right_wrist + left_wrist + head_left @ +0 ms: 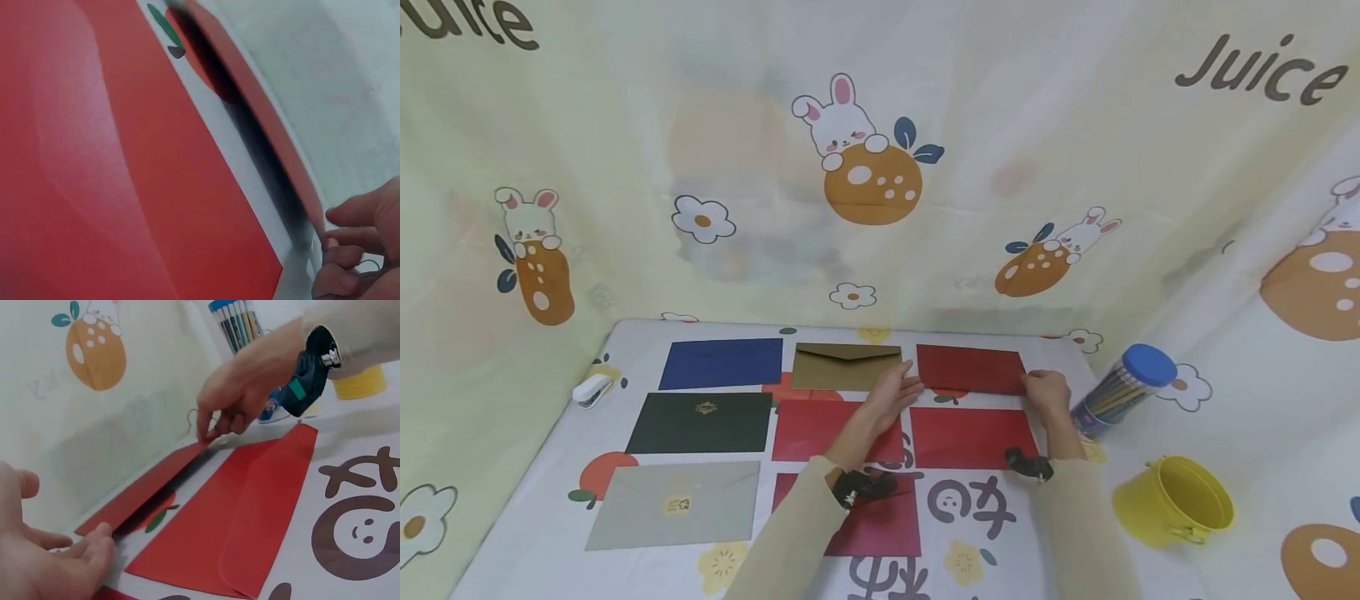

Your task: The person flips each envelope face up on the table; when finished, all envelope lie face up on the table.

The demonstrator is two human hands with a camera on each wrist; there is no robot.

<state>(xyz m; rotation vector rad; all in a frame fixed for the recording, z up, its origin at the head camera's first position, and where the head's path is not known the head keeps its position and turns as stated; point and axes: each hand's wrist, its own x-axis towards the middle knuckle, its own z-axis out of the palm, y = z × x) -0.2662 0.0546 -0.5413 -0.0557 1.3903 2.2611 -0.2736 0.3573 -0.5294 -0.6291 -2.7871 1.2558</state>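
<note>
A dark red envelope (972,369) is at the back right of the table, raised slightly, with shadow beneath it in both wrist views. My right hand (1048,395) pinches its right end between thumb and fingers; the left wrist view shows this right hand (234,394) from the side. By the envelope's left end is my left hand (891,398), its fingers loosely extended with nothing gripped. In the left wrist view the left hand's (50,550) fingertips lie close to the envelope's near end; whether they touch cannot be told. In front lies a brighter red envelope (973,438).
Other envelopes lie in rows: blue (722,364), gold (835,371), dark green (700,422), grey (711,508), red (808,429) and deep red (887,529). A white stapler (592,390) sits at left. At right stand a blue-lidded tub of sticks (1120,392) and a yellow bucket (1168,504).
</note>
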